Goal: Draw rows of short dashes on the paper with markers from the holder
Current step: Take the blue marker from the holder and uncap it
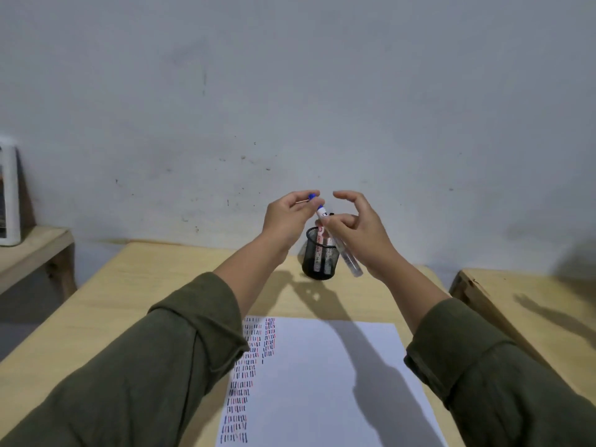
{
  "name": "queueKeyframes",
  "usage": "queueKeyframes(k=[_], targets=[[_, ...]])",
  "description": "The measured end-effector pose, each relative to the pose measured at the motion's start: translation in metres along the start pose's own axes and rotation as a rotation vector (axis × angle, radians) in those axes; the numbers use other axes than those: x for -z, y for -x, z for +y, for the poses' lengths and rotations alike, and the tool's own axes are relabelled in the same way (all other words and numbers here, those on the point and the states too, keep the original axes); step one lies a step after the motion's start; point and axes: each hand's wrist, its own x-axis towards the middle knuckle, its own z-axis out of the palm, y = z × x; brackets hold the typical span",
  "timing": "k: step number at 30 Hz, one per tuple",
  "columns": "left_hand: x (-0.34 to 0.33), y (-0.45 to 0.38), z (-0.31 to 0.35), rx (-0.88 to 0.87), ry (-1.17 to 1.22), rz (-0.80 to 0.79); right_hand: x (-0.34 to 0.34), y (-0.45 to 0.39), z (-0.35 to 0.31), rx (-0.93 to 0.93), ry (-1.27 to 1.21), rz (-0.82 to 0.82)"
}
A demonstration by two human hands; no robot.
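Note:
Both hands are raised above a black mesh holder (317, 264) at the far middle of the table. My right hand (356, 233) grips a white marker (342, 250) that slants down to the right, its blue tip end up near my left fingers. My left hand (288, 217) pinches the marker's blue cap (312, 196), just off the tip. The holder contains other markers with red-and-white barrels. A white paper (322, 382) lies near me, with rows of short black, red and blue dashes down its left side.
The wooden table (129, 301) stands against a grey wall. A second wooden surface (516, 301) sits to the right, a low wooden shelf (35, 246) with a white framed object (9, 195) to the left. My green sleeves cover part of the paper's left edge.

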Motion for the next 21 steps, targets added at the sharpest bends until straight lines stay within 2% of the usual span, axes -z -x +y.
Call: queueKeyframes(k=[4, 8, 11, 17, 21], targets=[[0.011, 0.024, -0.001, 0.130, 0.163, 0.213, 0.008, 0.034, -0.008, -0.101, -0.133, -0.071], [0.010, 0.046, -0.007, 0.220, 0.230, 0.288, 0.007, 0.058, -0.009, -0.113, -0.456, 0.006], [0.001, 0.067, -0.007, 0.240, 0.243, 0.236, -0.004, 0.073, -0.011, -0.124, -0.569, 0.019], [-0.005, 0.096, 0.003, 0.191, 0.253, 0.043, -0.023, 0.083, -0.017, -0.111, -0.585, 0.014], [0.001, 0.102, 0.001, 0.125, 0.395, -0.072, -0.029, 0.082, -0.021, -0.110, -0.670, 0.009]])
